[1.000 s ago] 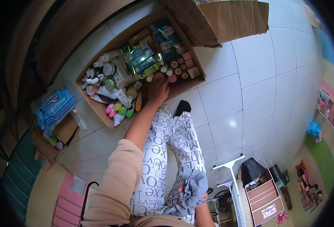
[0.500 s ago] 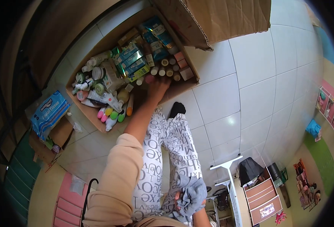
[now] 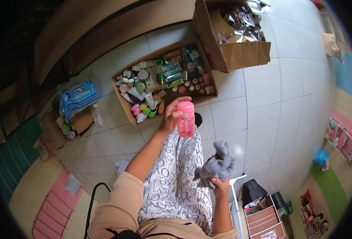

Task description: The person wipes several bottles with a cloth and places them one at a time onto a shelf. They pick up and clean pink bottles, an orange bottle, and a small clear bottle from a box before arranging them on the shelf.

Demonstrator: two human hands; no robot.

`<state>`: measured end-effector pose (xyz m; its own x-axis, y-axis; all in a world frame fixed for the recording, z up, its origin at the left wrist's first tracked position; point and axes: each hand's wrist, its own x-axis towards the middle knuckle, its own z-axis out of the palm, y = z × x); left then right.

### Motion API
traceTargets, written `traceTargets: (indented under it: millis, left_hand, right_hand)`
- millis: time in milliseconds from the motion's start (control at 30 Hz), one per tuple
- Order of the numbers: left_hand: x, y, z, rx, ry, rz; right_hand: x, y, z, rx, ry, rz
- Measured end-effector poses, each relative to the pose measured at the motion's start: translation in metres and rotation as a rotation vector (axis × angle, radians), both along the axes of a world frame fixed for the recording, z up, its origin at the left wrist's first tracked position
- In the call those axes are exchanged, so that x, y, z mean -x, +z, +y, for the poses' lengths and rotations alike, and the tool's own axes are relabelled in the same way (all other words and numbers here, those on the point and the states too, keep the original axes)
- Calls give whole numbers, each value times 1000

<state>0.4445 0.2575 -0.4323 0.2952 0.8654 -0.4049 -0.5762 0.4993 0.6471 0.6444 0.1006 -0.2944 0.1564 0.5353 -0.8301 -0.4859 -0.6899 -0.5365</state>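
My left hand (image 3: 171,115) is closed around a clear bottle of pink liquid with a pink cap (image 3: 186,119), held upright above my lap. A grey cloth (image 3: 218,164) is bunched up in my right hand (image 3: 221,185), beside my knee on the right. Beyond the bottle, an open cardboard box (image 3: 124,106) lies on the tiled floor. It holds many bottles, tubes, jars and small packs, among them blue-green boxes (image 3: 172,69) and brightly capped tubes (image 3: 142,112) at its near left corner.
A taller carton (image 3: 245,53) with shiny packs stands at the box's right. On the left, a blue tissue pack (image 3: 79,98) lies on a smaller carton (image 3: 54,119). White metal racks (image 3: 263,223) stand at lower right, a black curved rail (image 3: 92,203) at lower left.
My left hand has come out of the box towards me, now with the pink bottle. My right hand has raised the grey cloth outward from my lap. The view has shifted back.
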Motion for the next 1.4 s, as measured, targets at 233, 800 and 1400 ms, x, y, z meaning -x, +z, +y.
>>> traceTargets:
  millis: [233,800,1400]
  left_hand:
    - [-40,150,-43,192,-61,-830]
    - [43,313,-117,-583,-280,325]
    - [-6,376,-134,-95,396,-209]
  right_hand:
    - [67,92,77,-949,786,-1170]
    - [83,200,104,-623,511,-369]
    - [40,253,63,-1170,128,-205]
